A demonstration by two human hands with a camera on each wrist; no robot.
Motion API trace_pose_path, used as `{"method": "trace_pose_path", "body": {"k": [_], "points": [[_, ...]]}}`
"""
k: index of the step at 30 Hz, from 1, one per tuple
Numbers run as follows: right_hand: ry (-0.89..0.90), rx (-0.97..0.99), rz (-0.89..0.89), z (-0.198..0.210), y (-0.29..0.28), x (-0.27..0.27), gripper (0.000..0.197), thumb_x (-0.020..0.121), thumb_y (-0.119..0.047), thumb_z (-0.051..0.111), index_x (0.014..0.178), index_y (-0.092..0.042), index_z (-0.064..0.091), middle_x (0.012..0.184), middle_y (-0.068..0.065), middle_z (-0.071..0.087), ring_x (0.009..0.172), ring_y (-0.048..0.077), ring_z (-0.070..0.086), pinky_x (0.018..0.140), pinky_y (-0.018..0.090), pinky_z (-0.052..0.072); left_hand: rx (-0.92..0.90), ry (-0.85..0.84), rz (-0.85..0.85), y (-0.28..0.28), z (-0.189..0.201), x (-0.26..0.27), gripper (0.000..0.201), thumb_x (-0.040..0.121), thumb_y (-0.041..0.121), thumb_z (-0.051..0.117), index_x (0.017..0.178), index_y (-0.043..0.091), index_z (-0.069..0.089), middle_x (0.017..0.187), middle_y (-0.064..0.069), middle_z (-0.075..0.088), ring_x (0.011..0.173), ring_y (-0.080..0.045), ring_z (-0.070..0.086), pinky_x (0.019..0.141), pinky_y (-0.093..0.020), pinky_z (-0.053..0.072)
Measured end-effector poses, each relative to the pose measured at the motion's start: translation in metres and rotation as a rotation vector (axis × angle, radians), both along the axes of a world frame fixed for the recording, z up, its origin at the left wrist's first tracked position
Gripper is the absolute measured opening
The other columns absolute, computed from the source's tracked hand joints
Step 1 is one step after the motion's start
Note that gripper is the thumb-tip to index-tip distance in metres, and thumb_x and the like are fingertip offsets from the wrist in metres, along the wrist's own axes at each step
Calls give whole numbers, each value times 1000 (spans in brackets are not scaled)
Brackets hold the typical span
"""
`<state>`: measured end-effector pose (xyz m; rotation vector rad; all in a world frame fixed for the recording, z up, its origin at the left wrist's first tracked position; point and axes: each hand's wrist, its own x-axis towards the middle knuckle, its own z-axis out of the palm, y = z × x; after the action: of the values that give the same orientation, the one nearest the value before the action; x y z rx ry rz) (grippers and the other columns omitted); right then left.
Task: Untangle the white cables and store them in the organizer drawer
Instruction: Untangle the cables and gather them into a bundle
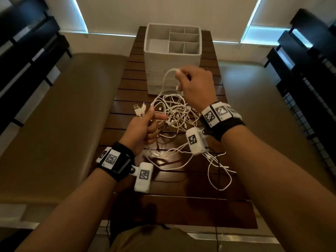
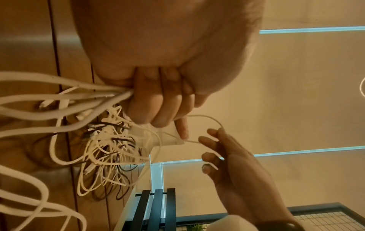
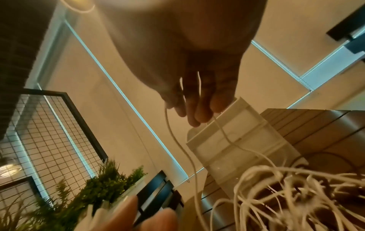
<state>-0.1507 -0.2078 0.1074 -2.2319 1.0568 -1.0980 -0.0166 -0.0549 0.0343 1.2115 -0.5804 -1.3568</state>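
Observation:
A tangle of white cables [image 1: 174,113] lies on the dark slatted table [image 1: 163,188], with loose loops trailing to the right [image 1: 220,171]. My left hand [image 1: 143,128] grips a bundle of cables [image 2: 79,96], their USB plugs [image 1: 138,110] sticking up past the thumb and the index finger pointing right. My right hand [image 1: 194,84] is raised above the tangle and pinches one thin cable [image 1: 166,79] that loops up from the pile [image 3: 177,140]. Behind stands the white organizer drawer [image 1: 172,51] with several open compartments.
The table is narrow, with tan floor [image 1: 63,115] on both sides. Dark slatted shelving [image 1: 27,51] stands left and a wire-grid rack [image 1: 312,88] stands right. A green plant [image 3: 88,195] shows in the right wrist view. A black thin wire [image 1: 218,160] runs among the loose loops.

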Motion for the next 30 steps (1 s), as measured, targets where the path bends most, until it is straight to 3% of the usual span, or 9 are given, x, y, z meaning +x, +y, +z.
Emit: {"method": "trace_pose_path", "body": {"k": [2, 4, 8, 12, 16, 18, 24, 27, 30], "points": [[-26, -54, 9, 13, 0, 1, 31, 106, -40, 53, 93, -21, 73, 73, -5, 68, 66, 9, 65, 67, 38, 58, -13, 3, -11, -3, 2, -1, 55, 109, 50, 43, 119, 3, 71, 63, 0, 15, 44, -9, 15, 43, -25, 11], [-165, -123, 19, 27, 1, 4, 28, 107, -36, 54, 102, -17, 73, 75, -6, 68, 67, 6, 66, 62, 24, 55, -20, -3, -22, -6, 2, -2, 54, 109, 50, 43, 117, 5, 73, 66, -2, 13, 47, -11, 14, 44, -27, 10], [-59, -96, -60, 31, 2, 7, 32, 106, -42, 51, 98, -20, 73, 75, -6, 68, 68, 7, 67, 67, 36, 58, -29, -21, -32, -1, 3, -1, 53, 110, 49, 43, 120, 6, 73, 65, -1, 15, 47, -11, 16, 44, -28, 11], [-231, -126, 23, 32, 16, 0, 27, 108, -33, 54, 103, -13, 73, 77, -4, 69, 67, 6, 65, 59, 20, 51, -45, 0, -11, -1, 5, -2, 55, 110, 49, 41, 126, 5, 70, 67, -2, 12, 47, -10, 14, 43, -26, 11], [13, 6, 154, 10, 29, -15, 26, 106, -35, 58, 97, -17, 76, 76, -3, 69, 68, 15, 65, 68, 44, 56, -93, 54, -20, -11, 14, -2, 66, 105, 62, 41, 132, 8, 68, 61, 4, 16, 45, -7, 17, 40, -23, 16], [57, 5, 225, -4, 35, -28, 26, 103, -37, 62, 93, -19, 77, 73, -5, 69, 65, 14, 63, 65, 42, 54, -127, 86, -18, -20, 23, 1, 69, 105, 63, 39, 131, 6, 66, 58, 5, 17, 43, -7, 17, 38, -22, 18], [273, 32, 306, -42, 41, -64, 24, 102, -45, 60, 82, -34, 68, 68, -14, 64, 64, 6, 60, 64, 40, 53, -194, 19, 73, -46, 58, 16, 42, 111, 39, 46, 116, 5, 69, 51, 8, 24, 39, -4, 20, 35, -19, 20], [367, 53, 268, -46, 32, -68, 25, 102, -48, 58, 95, -31, 75, 73, -12, 68, 68, 4, 61, 66, 43, 55, -273, -24, 61, -46, 71, 15, 33, 110, 33, 49, 109, 7, 70, 54, 7, 27, 41, -6, 21, 36, -20, 22], [506, 58, 254, -31, 27, -67, 26, 100, -40, 62, 123, -38, 73, 81, -17, 61, 74, 2, 57, 70, 32, 51, -365, -40, 5, -40, 75, 12, 29, 112, 28, 47, 103, 9, 67, 54, 7, 30, 42, -6, 22, 37, -21, 23]]}}
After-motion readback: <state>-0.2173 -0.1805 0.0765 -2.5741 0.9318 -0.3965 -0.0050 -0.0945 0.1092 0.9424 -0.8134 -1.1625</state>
